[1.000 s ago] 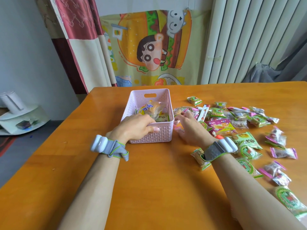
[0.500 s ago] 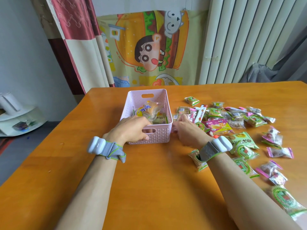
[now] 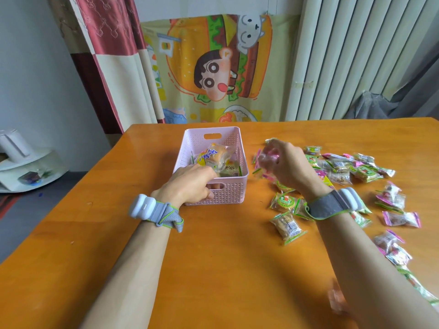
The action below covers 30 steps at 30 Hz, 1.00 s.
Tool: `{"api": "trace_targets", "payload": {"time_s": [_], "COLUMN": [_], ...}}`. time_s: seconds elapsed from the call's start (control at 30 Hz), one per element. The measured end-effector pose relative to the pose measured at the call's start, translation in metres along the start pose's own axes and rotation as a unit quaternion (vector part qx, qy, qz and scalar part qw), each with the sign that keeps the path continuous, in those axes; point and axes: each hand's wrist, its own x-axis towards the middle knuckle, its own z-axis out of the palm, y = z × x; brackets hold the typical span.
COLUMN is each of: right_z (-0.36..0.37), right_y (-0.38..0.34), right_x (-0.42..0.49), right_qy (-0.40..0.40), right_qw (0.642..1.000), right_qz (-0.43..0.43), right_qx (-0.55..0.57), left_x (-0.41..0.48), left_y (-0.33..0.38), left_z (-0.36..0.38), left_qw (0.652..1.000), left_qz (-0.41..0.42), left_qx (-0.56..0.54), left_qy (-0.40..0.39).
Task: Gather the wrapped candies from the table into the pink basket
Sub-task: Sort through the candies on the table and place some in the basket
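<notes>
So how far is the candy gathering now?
Early stage. A few wrapped snacks already lie in the pink basket, which the left hand steadies at its near handle. The right hand holds a pink-wrapped candy, lifted. Most candies remain scattered on the table, right of the basket.

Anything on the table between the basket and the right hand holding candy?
In the head view, the strip between the pink basket and the raised right hand is mostly bare tabletop; a few pink-wrapped candies lie just under the hand.
</notes>
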Motion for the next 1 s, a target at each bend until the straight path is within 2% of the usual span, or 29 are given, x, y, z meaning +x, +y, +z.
{"api": "trace_targets", "payload": {"time_s": [0.17,0.33,0.4,0.53,0.63,0.77,1.0], "right_z": [-0.003,0.016,0.026,0.033,0.029,0.018,0.015], "right_y": [-0.019,-0.041,-0.046,-0.042,-0.034,-0.012,0.028], "right_x": [0.000,-0.004,-0.005,-0.005,-0.004,0.001,-0.005], "right_qy": [0.115,0.147,0.131,0.033,0.048,0.064,-0.079], "right_qw": [0.985,0.972,0.977,0.993,0.995,0.997,0.988], "right_qz": [0.007,-0.020,-0.023,-0.026,-0.063,-0.041,0.003], "right_qx": [0.127,0.180,0.167,0.109,0.068,0.016,-0.130], "left_x": [0.002,0.003,0.004,0.004,0.004,0.003,0.006], "left_y": [0.009,0.020,0.022,0.023,0.022,0.022,0.022], "left_z": [0.002,0.005,0.005,0.006,0.006,0.004,0.007], "left_qw": [1.000,1.000,0.999,1.000,1.000,0.999,0.995], "left_qz": [0.008,0.025,0.028,0.023,0.025,0.031,0.036], "left_qx": [0.002,0.012,0.021,0.012,0.013,-0.011,-0.032], "left_qy": [0.006,0.003,0.003,0.009,0.014,0.024,0.089]}}
